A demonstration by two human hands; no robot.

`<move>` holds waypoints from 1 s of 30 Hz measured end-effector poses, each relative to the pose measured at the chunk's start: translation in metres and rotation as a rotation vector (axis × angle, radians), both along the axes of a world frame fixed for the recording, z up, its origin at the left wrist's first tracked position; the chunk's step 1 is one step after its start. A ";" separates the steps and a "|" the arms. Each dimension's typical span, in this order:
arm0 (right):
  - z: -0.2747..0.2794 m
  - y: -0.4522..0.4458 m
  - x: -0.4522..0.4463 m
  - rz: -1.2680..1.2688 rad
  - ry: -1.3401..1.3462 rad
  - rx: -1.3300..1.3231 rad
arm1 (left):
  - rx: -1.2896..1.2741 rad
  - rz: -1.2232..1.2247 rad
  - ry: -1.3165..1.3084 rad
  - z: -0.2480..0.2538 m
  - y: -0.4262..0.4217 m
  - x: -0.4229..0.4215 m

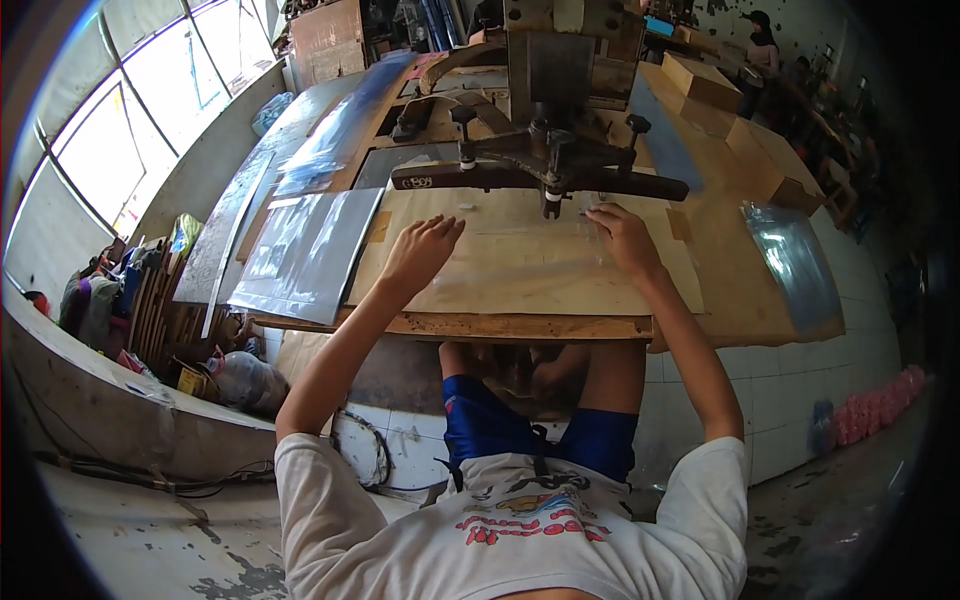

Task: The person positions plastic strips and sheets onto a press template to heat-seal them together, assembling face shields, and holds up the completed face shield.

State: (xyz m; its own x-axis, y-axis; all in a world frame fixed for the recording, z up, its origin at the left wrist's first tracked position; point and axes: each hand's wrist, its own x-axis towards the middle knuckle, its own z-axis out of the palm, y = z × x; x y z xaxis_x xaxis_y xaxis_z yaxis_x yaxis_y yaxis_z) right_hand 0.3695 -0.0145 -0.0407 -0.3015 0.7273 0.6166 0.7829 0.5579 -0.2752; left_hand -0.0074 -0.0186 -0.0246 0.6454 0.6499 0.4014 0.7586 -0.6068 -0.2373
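A brown sheet [500,295] covers the work surface before me, under the dark metal bar [420,180] of a press. My left hand [425,248] rests on the left part of the sheet, palm down, fingers stretched forward. On the right, my right hand [622,235] has its fingers bent together near the bar, by the edge of a clear plastic piece [585,228]; whether it grips the plastic is too small to tell. A small clear bit [467,207] lies beyond my left hand. Tan tape [379,227] marks the sheet's left side.
A stack of clear plastic sheets [305,250] lies left of the brown sheet, with a long metal strip [225,270] beyond it. More plastic [790,260] lies at the right. Cardboard boxes [765,160] stand at the back right. Farther off is another person [760,50].
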 end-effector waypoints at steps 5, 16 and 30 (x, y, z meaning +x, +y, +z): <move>-0.006 0.013 0.005 -0.053 -0.143 -0.048 | -0.145 0.136 -0.126 -0.007 0.027 0.009; -0.005 0.008 0.000 -0.095 -0.237 -0.166 | -0.428 0.039 -0.392 -0.012 0.056 0.010; -0.006 0.004 -0.001 -0.094 -0.202 -0.178 | -0.523 0.022 -0.417 -0.004 0.051 0.010</move>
State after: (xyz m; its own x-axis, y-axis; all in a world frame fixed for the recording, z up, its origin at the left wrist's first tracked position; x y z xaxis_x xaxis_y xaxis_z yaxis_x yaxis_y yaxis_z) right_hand 0.3689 -0.0102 -0.0469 -0.3310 0.8495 0.4107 0.8780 0.4368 -0.1959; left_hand 0.0025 0.0327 -0.0291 0.4889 0.8380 0.2426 0.7368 -0.5455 0.3994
